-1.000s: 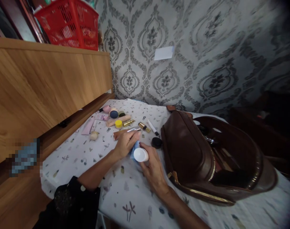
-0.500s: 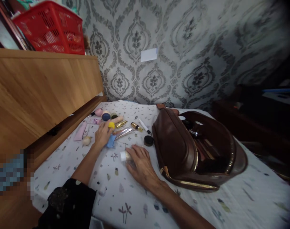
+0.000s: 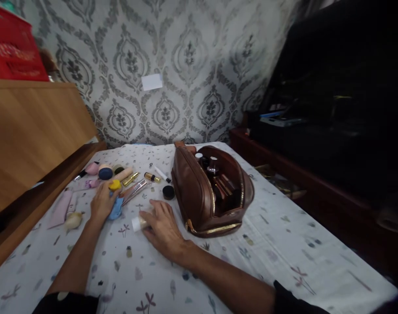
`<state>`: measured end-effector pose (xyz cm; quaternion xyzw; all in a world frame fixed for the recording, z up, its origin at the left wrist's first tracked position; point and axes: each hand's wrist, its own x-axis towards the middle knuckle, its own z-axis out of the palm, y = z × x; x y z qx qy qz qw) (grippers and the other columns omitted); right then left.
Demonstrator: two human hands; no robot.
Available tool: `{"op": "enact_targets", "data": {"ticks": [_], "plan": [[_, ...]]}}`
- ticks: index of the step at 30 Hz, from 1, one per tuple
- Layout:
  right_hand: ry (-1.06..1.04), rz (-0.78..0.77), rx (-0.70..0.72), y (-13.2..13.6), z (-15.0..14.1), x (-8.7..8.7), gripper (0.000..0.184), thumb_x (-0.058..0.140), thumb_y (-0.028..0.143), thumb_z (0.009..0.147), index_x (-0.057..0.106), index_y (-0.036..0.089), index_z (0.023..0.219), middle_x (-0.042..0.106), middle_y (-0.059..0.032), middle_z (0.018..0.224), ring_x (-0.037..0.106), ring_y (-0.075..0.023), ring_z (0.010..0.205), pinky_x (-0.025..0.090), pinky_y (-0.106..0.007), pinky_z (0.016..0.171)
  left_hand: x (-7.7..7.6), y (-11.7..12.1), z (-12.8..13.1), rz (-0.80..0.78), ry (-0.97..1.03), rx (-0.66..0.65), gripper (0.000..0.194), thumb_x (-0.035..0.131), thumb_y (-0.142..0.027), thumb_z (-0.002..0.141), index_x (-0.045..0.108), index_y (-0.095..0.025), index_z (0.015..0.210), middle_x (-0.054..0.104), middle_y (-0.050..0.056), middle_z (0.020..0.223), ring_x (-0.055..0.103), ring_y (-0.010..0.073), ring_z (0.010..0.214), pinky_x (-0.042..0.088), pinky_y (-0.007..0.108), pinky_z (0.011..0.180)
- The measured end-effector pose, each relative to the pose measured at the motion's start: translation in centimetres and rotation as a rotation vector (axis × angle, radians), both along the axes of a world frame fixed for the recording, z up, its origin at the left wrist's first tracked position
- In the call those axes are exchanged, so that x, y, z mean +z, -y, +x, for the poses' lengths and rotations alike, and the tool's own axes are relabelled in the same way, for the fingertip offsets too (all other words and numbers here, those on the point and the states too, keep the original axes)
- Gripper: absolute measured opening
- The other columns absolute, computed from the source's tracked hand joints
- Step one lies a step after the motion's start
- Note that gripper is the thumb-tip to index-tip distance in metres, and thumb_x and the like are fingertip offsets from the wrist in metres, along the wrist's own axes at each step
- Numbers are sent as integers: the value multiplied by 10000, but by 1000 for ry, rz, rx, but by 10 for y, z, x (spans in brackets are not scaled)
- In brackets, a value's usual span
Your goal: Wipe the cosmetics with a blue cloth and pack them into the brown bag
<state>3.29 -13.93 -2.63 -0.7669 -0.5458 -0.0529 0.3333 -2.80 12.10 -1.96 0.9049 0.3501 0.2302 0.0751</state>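
Observation:
My left hand (image 3: pixel 102 203) rests on a blue cloth (image 3: pixel 116 210) lying on the patterned sheet, fingers curled over it beside a yellow-capped jar (image 3: pixel 114 185). My right hand (image 3: pixel 162 224) lies over a small white-capped bottle (image 3: pixel 138 223) that is on its side on the sheet, fingers wrapped loosely on it. An open brown leather cosmetic bag (image 3: pixel 212 192) stands just right of my right hand, with several bottles and tubes inside.
Several cosmetics lie in a row at the left: a pink sponge (image 3: pixel 92 168), a blue-lidded jar (image 3: pixel 105 172), gold lipsticks (image 3: pixel 152 177), a black round lid (image 3: pixel 168 192), a pink tube (image 3: pixel 62 205). A wooden headboard (image 3: pixel 28 135) runs along the left. Dark furniture (image 3: pixel 316 131) stands at the right.
The white-capped bottle went from upright in my right hand to lying on the sheet under it. My left hand moved left with the blue cloth. The view swung right.

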Motion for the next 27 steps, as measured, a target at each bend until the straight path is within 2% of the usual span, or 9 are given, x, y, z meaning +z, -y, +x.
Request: {"op": "enact_targets", "data": {"ticks": [3,6,9,11,15,18,23,27], "plan": [[4,-23,-31,0,-2,4,303,671,212,868,642,194,1169,597,-130,1195,524,-280,1114,438,-427,964,-6,-7,1,10,28,-23,449,507,-451,925,500,-219,1310,626,99,1269,609,294,1143,501,388,900],[24,-93,14,0,-2,7,189,615,193,905,642,177,1092,675,-88,1026,583,-245,1002,435,-390,940,-10,-14,4,27,44,-51,524,498,-449,916,448,-219,1384,567,105,1356,561,305,1218,485,399,941],[34,-160,54,0,-3,9,176,555,181,937,636,173,1094,715,-67,908,629,-228,901,434,-373,901,-10,-17,7,18,42,-53,483,498,-429,905,496,-232,1346,573,98,1319,561,302,1207,479,398,946],[35,-168,55,-1,-2,9,211,540,170,940,630,168,1131,725,-75,902,642,-230,888,432,-376,892,-8,-16,7,-5,55,-55,443,522,-415,888,525,-234,1292,591,93,1274,584,294,1161,486,389,915],[13,-102,71,-2,-1,8,298,546,128,920,614,169,1208,720,-99,1057,628,-247,1016,426,-393,939,-3,-9,5,-52,99,-40,380,568,-411,859,536,-223,1187,650,74,1135,630,277,1020,489,369,829],[-22,-72,74,-3,0,5,285,550,119,910,631,171,1178,711,-98,1062,623,-252,1014,447,-402,938,1,-4,3,-43,158,-33,362,581,-423,843,544,-225,1143,664,61,1061,630,268,948,476,364,815],[-105,43,79,-1,2,3,285,511,107,903,624,166,1158,674,-109,1047,622,-252,996,502,-398,886,18,7,1,-97,310,-186,377,609,-481,800,581,-208,1059,658,35,939,606,227,836,462,330,770],[-332,243,69,0,6,3,382,513,184,922,512,189,1304,595,-106,1120,629,-202,910,542,-346,786,40,30,-1,-253,311,-433,392,646,-487,769,620,-190,1024,664,17,928,600,201,832,465,300,775]]}}
